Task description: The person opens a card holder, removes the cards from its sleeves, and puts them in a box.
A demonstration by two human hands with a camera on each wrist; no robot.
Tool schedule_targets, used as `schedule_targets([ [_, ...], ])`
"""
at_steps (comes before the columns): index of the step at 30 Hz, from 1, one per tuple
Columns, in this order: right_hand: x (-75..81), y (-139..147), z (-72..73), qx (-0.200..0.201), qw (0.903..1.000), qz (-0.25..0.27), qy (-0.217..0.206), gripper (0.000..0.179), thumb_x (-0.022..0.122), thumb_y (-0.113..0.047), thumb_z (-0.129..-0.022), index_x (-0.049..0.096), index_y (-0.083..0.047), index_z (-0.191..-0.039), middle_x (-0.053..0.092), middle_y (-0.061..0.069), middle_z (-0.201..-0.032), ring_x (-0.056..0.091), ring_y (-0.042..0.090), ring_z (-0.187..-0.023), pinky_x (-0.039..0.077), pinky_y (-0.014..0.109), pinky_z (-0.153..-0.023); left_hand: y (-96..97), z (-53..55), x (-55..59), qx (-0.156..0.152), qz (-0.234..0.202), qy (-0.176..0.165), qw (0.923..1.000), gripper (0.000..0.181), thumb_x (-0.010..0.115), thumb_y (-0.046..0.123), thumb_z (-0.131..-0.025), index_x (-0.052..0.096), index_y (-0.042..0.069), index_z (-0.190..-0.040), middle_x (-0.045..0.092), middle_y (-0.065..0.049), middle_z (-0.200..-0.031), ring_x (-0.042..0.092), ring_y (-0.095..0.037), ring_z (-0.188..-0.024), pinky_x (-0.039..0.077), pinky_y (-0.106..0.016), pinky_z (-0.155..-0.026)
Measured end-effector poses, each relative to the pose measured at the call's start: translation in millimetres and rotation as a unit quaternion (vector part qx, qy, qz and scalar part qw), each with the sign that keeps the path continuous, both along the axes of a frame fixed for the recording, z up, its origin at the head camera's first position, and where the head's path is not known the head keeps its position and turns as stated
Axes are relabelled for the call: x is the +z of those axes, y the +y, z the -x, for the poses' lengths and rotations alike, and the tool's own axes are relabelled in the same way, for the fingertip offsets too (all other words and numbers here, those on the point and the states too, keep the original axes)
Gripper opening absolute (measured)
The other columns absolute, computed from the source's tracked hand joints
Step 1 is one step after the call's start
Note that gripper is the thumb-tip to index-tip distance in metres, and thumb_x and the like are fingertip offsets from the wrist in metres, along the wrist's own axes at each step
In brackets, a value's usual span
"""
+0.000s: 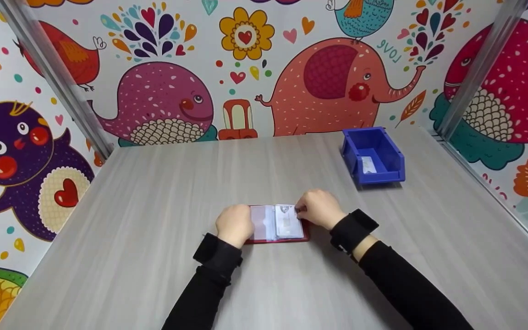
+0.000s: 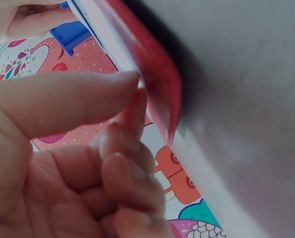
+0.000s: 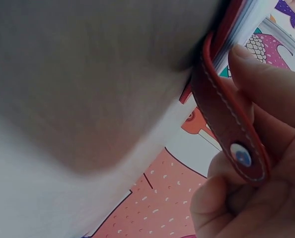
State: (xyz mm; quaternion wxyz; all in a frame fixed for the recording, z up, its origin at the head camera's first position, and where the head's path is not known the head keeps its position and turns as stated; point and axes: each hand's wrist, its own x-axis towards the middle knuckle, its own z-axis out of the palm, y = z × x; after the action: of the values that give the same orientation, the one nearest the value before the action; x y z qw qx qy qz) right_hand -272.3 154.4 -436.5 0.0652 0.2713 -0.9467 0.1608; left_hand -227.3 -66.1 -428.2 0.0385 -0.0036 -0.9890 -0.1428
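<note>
A red card holder [image 1: 269,224] lies spread flat on the table, clear plastic sleeves inside. On its right half is a thick stack of sleeves with a pale printed card [image 1: 288,224] on top. My left hand [image 1: 235,224] pinches the holder's left edge between thumb and forefinger; the other fingers [image 2: 132,178] curl below. At the right edge my right hand [image 1: 321,208] pinches the sleeve stack near its upper corner. The holder's red strap [image 3: 232,124], with a metal snap, sticks out past that edge and lies across the right fingers.
A blue plastic bin [image 1: 374,158] stands at the back right of the table [image 1: 154,192], a pale card [image 1: 368,165] lying inside. Printed cartoon panels [image 1: 245,68] and metal posts [image 1: 486,68] border the table. Both wrists wear black straps [image 1: 353,229].
</note>
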Motion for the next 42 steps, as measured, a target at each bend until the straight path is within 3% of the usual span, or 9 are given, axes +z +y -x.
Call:
schedule_targets([
  [8, -0.5, -0.7, 0.3, -0.001, 1.0000, 0.002, -0.006, 0.017, 0.084, -0.011, -0.077, 0.080, -0.008, -0.093, 0.075, 0.006, -0.090, 0.068, 0.027, -0.083, 0.052, 0.043, -0.074, 8.9, -0.9, 0.0, 0.003, -0.011, 0.028, 0.9995, 0.002, 0.067, 0.003, -0.077, 0.067, 0.002, -0.075, 0.067, -0.011, -0.078, 0.063, -0.030, -0.070, 0.052, -0.044, -0.057],
  [14, 0.1, -0.4, -0.3, 0.000, 1.0000, 0.001, -0.006, 0.017, 0.084, -0.012, -0.077, 0.080, -0.009, -0.093, 0.075, 0.006, -0.091, 0.068, 0.028, -0.084, 0.052, 0.044, -0.075, 19.0, -3.9, -2.1, -0.037, -0.038, 0.077, 0.9957, 0.025, 0.068, 0.007, -0.078, 0.054, 0.008, -0.057, 0.062, -0.009, -0.067, 0.061, -0.029, -0.062, 0.049, -0.043, -0.051],
  [20, -1.0, 0.9, -0.4, 0.016, 0.9998, 0.007, 0.013, 0.016, 0.083, -0.011, -0.075, 0.080, -0.009, -0.091, 0.075, 0.006, -0.090, 0.069, 0.028, -0.083, 0.053, 0.044, -0.073, 27.2, -5.2, -4.6, -0.069, -0.055, 0.108, 0.9903, 0.028, 0.067, 0.006, -0.074, 0.050, 0.010, -0.053, 0.061, -0.008, -0.063, 0.061, -0.032, -0.059, 0.048, -0.045, -0.049],
  [27, -0.9, 0.5, -0.8, 0.014, 0.9998, 0.007, 0.013, 0.018, 0.084, -0.011, -0.075, 0.080, -0.008, -0.092, 0.075, 0.007, -0.090, 0.069, 0.029, -0.083, 0.053, 0.044, -0.075, 33.1, -5.1, -7.4, -0.079, -0.057, 0.090, 0.9912, 0.026, 0.073, 0.011, -0.076, 0.054, 0.009, -0.058, 0.061, -0.007, -0.064, 0.062, -0.030, -0.060, 0.047, -0.043, -0.052],
  [42, 1.4, -0.3, -2.1, 0.007, 0.9999, 0.008, 0.007, 0.016, 0.083, -0.010, -0.076, 0.080, -0.008, -0.092, 0.075, 0.007, -0.090, 0.069, 0.029, -0.083, 0.053, 0.045, -0.074, 37.0, -3.2, -3.6, -0.059, -0.060, 0.016, 0.9963, 0.020, 0.071, 0.017, -0.078, 0.061, 0.006, -0.066, 0.067, -0.012, -0.076, 0.065, -0.032, -0.070, 0.051, -0.047, -0.057],
])
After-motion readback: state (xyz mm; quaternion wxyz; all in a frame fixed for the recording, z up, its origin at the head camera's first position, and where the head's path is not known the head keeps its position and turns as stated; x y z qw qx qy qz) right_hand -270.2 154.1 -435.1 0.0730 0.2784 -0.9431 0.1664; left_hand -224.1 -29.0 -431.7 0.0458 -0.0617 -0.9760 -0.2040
